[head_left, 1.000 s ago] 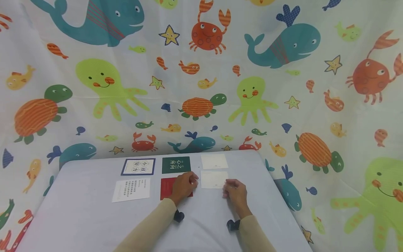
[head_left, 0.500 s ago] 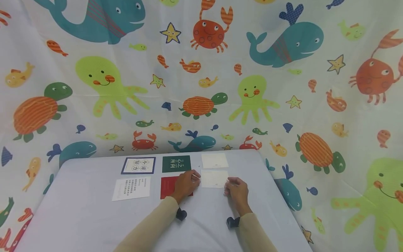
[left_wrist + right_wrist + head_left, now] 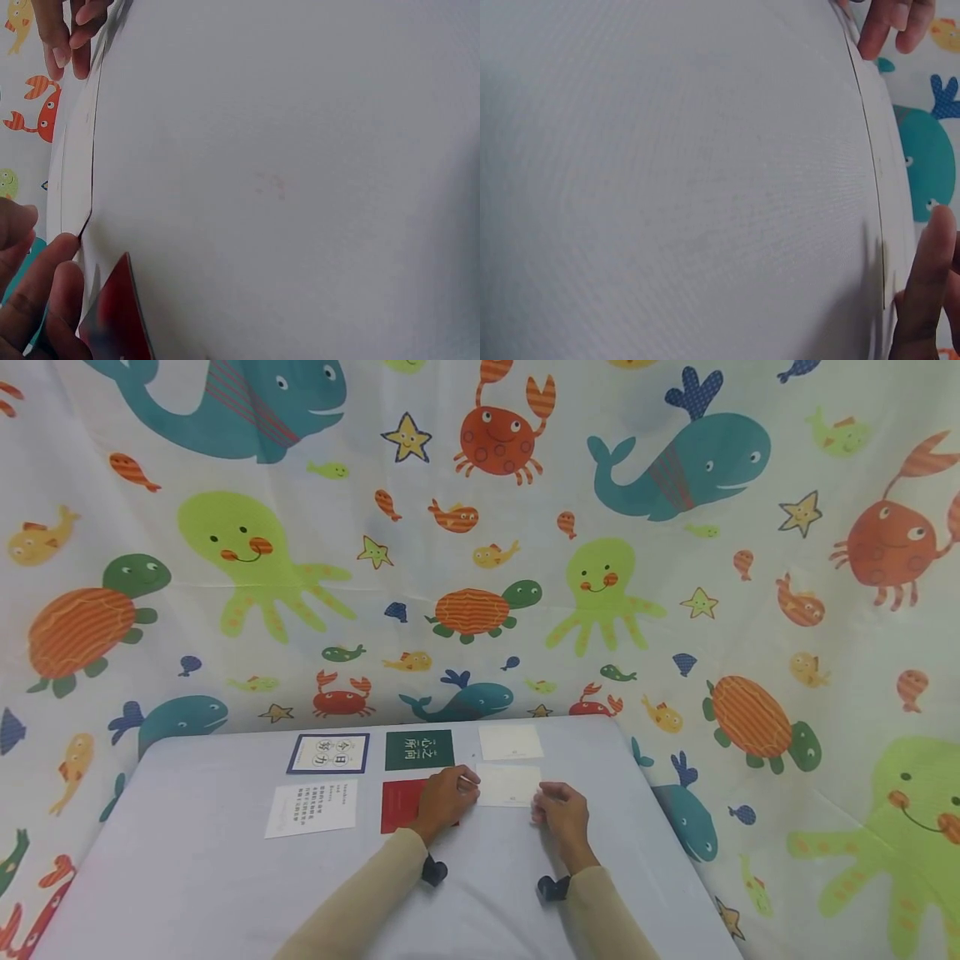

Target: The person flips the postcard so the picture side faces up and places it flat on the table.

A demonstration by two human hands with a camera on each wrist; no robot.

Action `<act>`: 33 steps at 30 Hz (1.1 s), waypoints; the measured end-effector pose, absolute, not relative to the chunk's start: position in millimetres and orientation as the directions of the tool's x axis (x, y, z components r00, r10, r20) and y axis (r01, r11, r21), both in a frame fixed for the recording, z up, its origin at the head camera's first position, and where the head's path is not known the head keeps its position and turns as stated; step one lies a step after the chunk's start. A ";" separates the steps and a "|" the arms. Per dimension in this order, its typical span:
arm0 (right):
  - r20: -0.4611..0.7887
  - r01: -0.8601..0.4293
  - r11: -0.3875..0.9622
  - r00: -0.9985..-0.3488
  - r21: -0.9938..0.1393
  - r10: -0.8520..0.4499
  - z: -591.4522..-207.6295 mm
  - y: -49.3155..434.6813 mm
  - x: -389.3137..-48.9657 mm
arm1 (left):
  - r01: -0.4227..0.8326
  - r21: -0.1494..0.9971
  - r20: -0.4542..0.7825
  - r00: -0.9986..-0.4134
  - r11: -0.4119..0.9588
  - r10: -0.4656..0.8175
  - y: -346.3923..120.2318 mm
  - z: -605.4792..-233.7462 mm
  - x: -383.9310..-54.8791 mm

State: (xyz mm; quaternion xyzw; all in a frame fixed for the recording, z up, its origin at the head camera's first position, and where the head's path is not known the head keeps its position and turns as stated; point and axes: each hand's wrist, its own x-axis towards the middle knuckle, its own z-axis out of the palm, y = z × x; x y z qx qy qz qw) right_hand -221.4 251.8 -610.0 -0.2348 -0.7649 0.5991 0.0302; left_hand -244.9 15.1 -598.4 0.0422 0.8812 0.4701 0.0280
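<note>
In the head view, my left hand (image 3: 444, 803) is at the left edge of the nearer blank whitish card (image 3: 508, 787), above part of a red card (image 3: 397, 806). My right hand (image 3: 564, 820) is by that card's right edge. The left wrist view shows a left fingertip touching the corner of the whitish card (image 3: 78, 169), with the thumb apart from it. Fingers of the right hand (image 3: 930, 292) are loosely extended beside the card's end in the right wrist view; one fingertip seems to touch its edge.
Behind lie a second whitish card (image 3: 512, 742), a dark green card (image 3: 420, 750) and a blue-bordered card (image 3: 328, 754). A white card with printed text (image 3: 311, 808) is at the left. The white-covered table (image 3: 195, 860) meets a sea-animal curtain (image 3: 480, 552) at the back.
My left hand has shifted slightly right, up to the left edge of the nearer whitish card. The right hand stays at its right edge. The cards lie in the same layout.
</note>
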 end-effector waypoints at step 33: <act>-0.241 0.338 0.178 -0.877 -0.924 0.416 -605.0 258.3 -224.9 | 0.041 0.841 -0.012 -0.995 0.539 0.094 10.3 -601.9 -241.4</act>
